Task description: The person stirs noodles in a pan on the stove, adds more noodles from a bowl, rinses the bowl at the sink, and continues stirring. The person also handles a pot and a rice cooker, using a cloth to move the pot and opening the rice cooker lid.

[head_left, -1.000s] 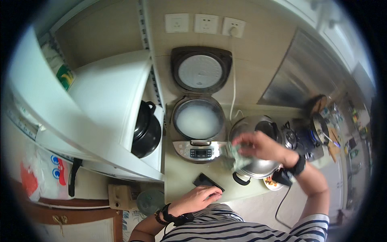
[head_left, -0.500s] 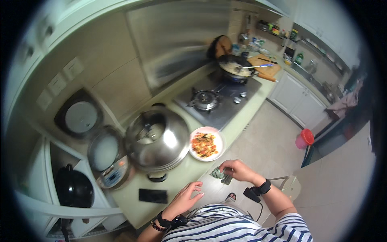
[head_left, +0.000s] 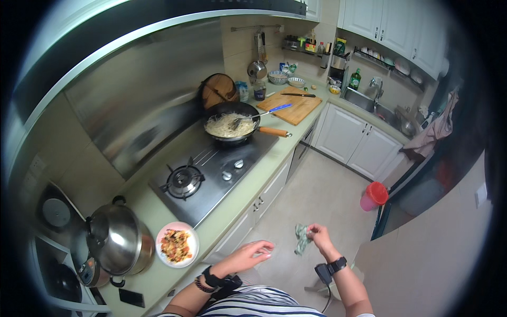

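Observation:
Pinched in my right hand [head_left: 320, 238] is a small crumpled green-and-white cloth [head_left: 302, 239], which hangs above the floor. My left hand [head_left: 252, 255] is held in the air beside the counter edge, fingers apart and nothing in it. Left of it, a plate of chopped, colourful food [head_left: 176, 245] stands on the counter. Farther off, a wok [head_left: 232, 122] of pale shredded food sits on the rear burner, with a blue-handled spatula [head_left: 274, 109] resting in it. The front burner [head_left: 182, 180] has nothing on it.
A lidded steel pot [head_left: 119, 238], a rice cooker [head_left: 91, 270] and a black phone [head_left: 131, 298] are at the left end of the counter. Beyond the wok lie a cutting board [head_left: 296, 105] and a knife [head_left: 299, 95]. A sink [head_left: 364, 100] and a red-lidded bucket [head_left: 374, 196] are on the right.
The view has swung right, toward the wok and sink. My right hand still holds the cloth, which now hangs more loosely. My left hand stays open.

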Motion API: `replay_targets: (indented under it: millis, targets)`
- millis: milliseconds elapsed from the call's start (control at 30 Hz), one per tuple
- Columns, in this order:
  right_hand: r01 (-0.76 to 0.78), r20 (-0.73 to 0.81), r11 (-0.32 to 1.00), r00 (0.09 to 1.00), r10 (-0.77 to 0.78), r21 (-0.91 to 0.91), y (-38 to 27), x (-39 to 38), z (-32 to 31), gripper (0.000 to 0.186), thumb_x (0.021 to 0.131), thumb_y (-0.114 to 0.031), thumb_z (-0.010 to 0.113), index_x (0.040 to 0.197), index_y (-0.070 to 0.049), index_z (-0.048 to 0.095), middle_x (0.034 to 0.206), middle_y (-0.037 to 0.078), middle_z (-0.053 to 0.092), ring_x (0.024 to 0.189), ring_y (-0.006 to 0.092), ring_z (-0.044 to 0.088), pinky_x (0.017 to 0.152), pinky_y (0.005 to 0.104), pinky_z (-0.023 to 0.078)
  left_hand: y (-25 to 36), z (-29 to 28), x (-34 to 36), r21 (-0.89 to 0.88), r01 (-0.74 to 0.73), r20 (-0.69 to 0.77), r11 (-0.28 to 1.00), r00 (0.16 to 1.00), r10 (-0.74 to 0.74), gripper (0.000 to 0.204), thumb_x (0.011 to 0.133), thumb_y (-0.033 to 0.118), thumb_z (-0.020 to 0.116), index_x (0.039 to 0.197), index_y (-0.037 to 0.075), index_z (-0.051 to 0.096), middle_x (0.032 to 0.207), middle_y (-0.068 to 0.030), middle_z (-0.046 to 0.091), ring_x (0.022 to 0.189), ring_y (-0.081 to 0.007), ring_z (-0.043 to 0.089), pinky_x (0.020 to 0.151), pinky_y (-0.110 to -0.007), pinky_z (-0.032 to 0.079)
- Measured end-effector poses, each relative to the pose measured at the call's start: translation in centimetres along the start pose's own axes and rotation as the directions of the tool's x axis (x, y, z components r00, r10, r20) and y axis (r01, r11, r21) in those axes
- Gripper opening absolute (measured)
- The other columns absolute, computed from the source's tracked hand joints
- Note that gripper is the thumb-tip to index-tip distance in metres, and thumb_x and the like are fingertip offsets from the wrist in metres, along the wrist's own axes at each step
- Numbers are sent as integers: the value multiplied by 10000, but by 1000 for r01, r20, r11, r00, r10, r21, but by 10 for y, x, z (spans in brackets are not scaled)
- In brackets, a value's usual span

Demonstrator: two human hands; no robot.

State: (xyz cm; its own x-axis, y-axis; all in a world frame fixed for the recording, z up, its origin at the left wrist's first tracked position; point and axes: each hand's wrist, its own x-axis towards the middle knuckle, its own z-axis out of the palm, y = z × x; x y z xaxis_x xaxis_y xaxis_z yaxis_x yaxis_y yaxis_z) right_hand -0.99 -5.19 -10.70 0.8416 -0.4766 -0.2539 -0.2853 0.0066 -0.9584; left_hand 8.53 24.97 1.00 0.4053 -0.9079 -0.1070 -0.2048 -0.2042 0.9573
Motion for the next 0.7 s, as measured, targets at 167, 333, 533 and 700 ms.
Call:
replay_targets:
  millis: [167,333,533,700]
  targets:
    - [130,-92,991,987,-129,5,-62,168,-40,164,762,102,550,841,-40,577,734,4,571,663,108,550,561,259,455,-32,-57,81,-80,122,-110,989,985,-130,303,970,151,573,1241,20,538,1175,-83,626,1064,-147,610,925,-293,474]
    - [191,-120,970,977,-174,150,-143,325,-45,238,788,88,545,974,-62,544,890,47,578,750,139,571,593,272,487,-50,-112,198,-252,125,-168,960,971,-170,300,979,136,560,1244,2,524,1166,-88,622,1072,-148,605,929,-283,472]
    - [-100,-49,995,994,101,9,-190,479,-38,420,800,-5,618,1201,-79,519,1100,120,592,922,209,551,742,408,489,-24,-134,317,-548,125,-199,827,941,-274,470,1030,376,436,1362,47,380,1344,-123,480,1197,-219,541,994,-374,438]
    - [627,78,505,669,-739,-593,-244,562,-25,526,783,-147,735,1247,-30,514,1250,201,543,1170,376,512,997,440,413,-14,-144,387,-943,-31,-215,330,815,-539,593,966,555,455,1329,89,391,1313,-94,483,1270,-246,472,1004,-508,416]
